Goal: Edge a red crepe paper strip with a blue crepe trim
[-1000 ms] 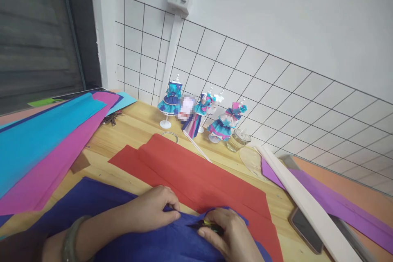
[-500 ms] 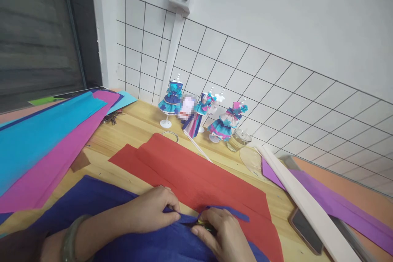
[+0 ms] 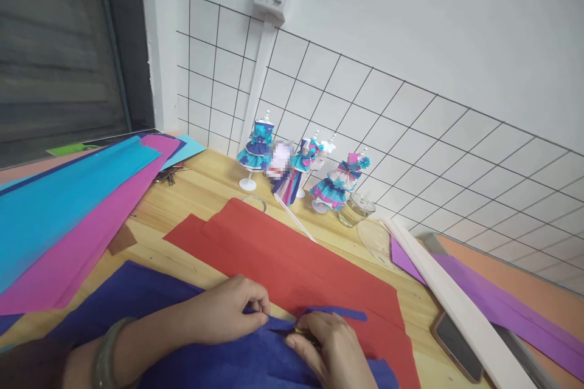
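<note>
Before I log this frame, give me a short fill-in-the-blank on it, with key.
1. The left hand pinches a paper sheet coloured ____.
2. The bangle circles the ____ wrist.
3. Beyond the right hand, which grips scissors, a narrow strip overlaps the ____ sheet in view.
4. In the picture, the glass container stands to the ____ of the miniature dress forms.

Missing words: blue; left; red; right.

My paper [image 3: 219,364] is deep blue, the plain sheet [image 3: 292,261] beyond it red — my bangle [image 3: 103,352] greyish green, the stacked sheets [image 3: 77,206] turquoise and magenta, the wire grid [image 3: 340,55] black.
</note>
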Tool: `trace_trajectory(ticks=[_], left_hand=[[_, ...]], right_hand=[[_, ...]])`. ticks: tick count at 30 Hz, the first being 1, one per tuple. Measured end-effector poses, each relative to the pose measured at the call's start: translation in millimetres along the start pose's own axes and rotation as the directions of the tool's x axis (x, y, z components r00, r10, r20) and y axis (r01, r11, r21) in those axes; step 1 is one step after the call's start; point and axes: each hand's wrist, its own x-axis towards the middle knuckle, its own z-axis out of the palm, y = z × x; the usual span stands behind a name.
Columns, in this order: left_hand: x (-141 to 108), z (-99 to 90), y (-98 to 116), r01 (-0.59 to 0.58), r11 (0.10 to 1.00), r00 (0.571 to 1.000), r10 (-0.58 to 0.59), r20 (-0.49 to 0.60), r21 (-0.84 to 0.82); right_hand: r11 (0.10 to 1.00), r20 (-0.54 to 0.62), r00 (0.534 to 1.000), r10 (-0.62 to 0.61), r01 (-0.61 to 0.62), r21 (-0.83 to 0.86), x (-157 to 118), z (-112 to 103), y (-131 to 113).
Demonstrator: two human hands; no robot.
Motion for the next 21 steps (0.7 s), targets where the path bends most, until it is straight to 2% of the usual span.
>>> trace_trajectory(ticks=[6,21], left_hand=[[1.6,1.1,-2.3,-0.019,0.999,1.0,0.019,0.004,-0.05],[2.5,1.5,-3.9,-0.025,0.999,1.0,0.025,0.013,-0.029]], right_hand=[[1.0,-0.016,1.0,0.008,-0.008,0.028,0.1,4.0,0.9],[0.991,-0.092,0.996,0.019,-0.006,0.132,0.2,9.1,-0.7]])
